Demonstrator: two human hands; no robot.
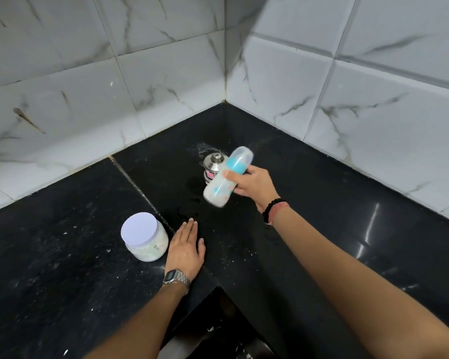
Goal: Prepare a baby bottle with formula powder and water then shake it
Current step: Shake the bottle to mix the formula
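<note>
We judge this the shaking step: our right hand (253,183) grips the capped baby bottle (227,176), tilted and blurred above the black surface (309,193), just in front of a steel container (213,164). Our left hand (186,248) rests flat, fingers straight, beside the lidded formula jar (144,235). Next we need a firm grip until the milky mix looks even.
</note>
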